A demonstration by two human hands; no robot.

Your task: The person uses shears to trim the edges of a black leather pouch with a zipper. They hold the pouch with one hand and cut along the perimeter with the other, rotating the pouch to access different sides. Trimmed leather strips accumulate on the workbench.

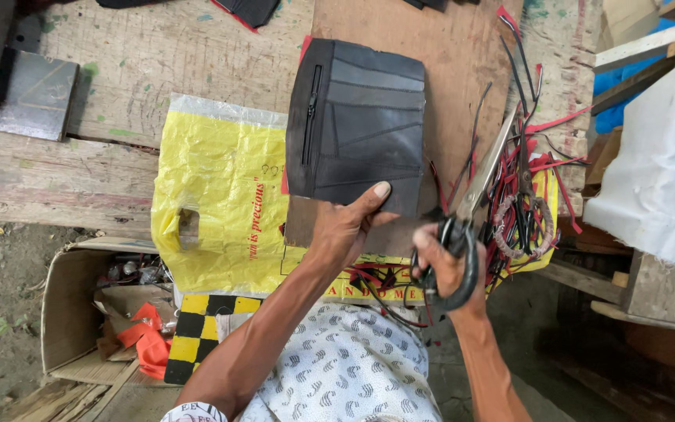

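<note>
My left hand (pixel 351 227) grips the near edge of a black stitched leather wallet panel (pixel 357 125) with a zip on its left side, the thumb lying on top. The panel is held over a brown board (pixel 447 55). Beside it, my right hand (pixel 443 262) is closed around the black handles of large metal scissors (pixel 482 176), whose blades point away and to the right, next to the panel's right edge.
A yellow plastic bag (pixel 216 187) lies on the wooden bench (pixel 134 62) to the left. Red and black leather trimmings (pixel 529 180) pile up at the right. An open cardboard box (pixel 80 305) with scraps sits low left. White sacking (pixel 662 172) stands right.
</note>
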